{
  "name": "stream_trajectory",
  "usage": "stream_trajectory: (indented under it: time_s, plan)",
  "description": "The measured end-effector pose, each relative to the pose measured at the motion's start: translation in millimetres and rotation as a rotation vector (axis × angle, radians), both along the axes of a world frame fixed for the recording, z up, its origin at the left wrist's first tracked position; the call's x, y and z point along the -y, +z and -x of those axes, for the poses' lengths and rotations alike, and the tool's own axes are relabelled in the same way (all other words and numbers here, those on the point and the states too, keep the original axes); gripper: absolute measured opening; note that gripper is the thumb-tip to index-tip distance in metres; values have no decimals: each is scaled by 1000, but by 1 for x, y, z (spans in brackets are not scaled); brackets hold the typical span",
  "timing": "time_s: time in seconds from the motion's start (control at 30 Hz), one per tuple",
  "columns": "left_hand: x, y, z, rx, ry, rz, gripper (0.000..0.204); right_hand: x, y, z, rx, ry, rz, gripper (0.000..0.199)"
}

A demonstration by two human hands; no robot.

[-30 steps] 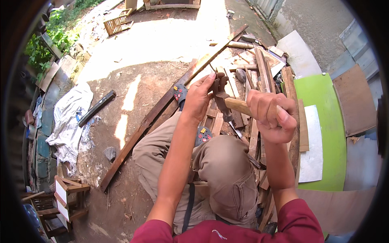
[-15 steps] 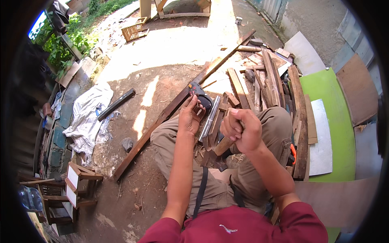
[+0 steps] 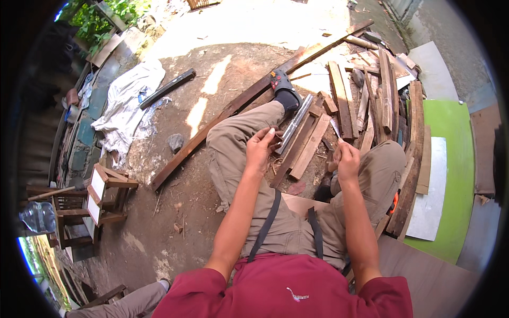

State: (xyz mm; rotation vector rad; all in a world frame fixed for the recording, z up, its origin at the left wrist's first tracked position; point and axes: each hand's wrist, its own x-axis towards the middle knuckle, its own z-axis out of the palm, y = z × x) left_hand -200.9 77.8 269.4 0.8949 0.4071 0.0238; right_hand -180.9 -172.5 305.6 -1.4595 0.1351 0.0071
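My left hand (image 3: 261,147) is raised over my left thigh, thumb and fingertips pinched around something small that I cannot make out. Over my right knee, my right hand (image 3: 345,159) is closed on a wooden-handled tool (image 3: 332,167), mostly hidden by the fist. A thin pale strip (image 3: 335,128) shows just above that hand; whether it belongs to the tool I cannot tell. Between my legs lie joined wooden bars (image 3: 312,146), with a silver metal bar (image 3: 294,124) alongside. A flat light-brown board (image 3: 297,204) rests by my lap.
A long dark beam (image 3: 212,135) runs diagonally under my left leg. Scrap wood (image 3: 384,95) is piled at right, beside a green panel (image 3: 450,212). White cloth (image 3: 127,100) and a small wooden stool (image 3: 108,196) are at left. Another person's leg (image 3: 122,305) shows at lower left.
My view has shifted, bringing the leg at lower left into sight. My hands have moved farther apart, and the right hand has turned, uncovering the joined bars.
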Motion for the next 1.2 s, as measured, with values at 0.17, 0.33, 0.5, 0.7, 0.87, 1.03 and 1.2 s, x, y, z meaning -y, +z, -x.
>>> stream_trajectory:
  time_s: [0.17,0.33,0.5,0.7,0.87,1.03,1.2]
  plan:
    - [-81,100,16,201,271,-101,20,1,8,-12,-49,16,24,42]
    - [-127,124,40,232,578,-386,29,-16,2,-19,-56,61,-58,42]
    - [-171,40,60,-274,1045,-708,65,-42,4,-23,-42,145,-157,40]
    - [-100,28,47,-26,862,-703,47,-45,3,-34,-92,75,-96,37]
    - [-24,3,9,107,407,-524,20,-25,-7,-48,-43,37,-108,36]
    - [33,-110,-35,-283,-291,-1069,53,1,-15,-40,-13,-131,-91,36]
    - [67,-205,-28,-733,-664,-1246,97,30,-29,-13,-31,-186,-6,36]
